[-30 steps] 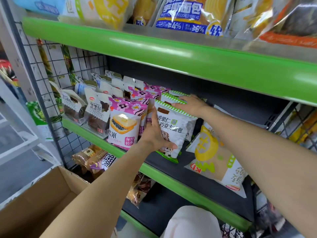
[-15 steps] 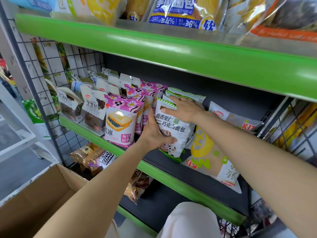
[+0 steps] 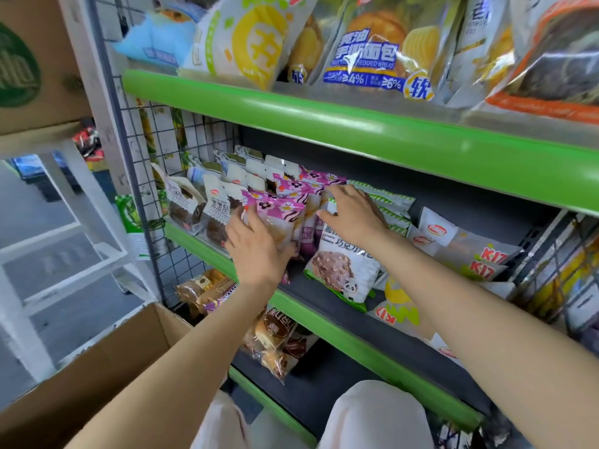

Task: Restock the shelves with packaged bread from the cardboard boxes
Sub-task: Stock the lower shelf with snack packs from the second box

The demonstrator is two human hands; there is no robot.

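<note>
Here, what we see, line by line:
Left hand: our left hand [image 3: 259,251] lies flat, fingers straight, against the glossy purple flower-print bread packet [image 3: 275,218].
Right hand: our right hand [image 3: 351,215] rests spread and relaxed on the top edge of the crinkly white bread packet with green striped trim [image 3: 343,270].
Packets: both stand upright, long axis vertical, faces toward us, on the green-edged metal middle shelf [image 3: 324,315].
Box: a brown cardboard box [image 3: 97,367] sits open at lower left.
</note>
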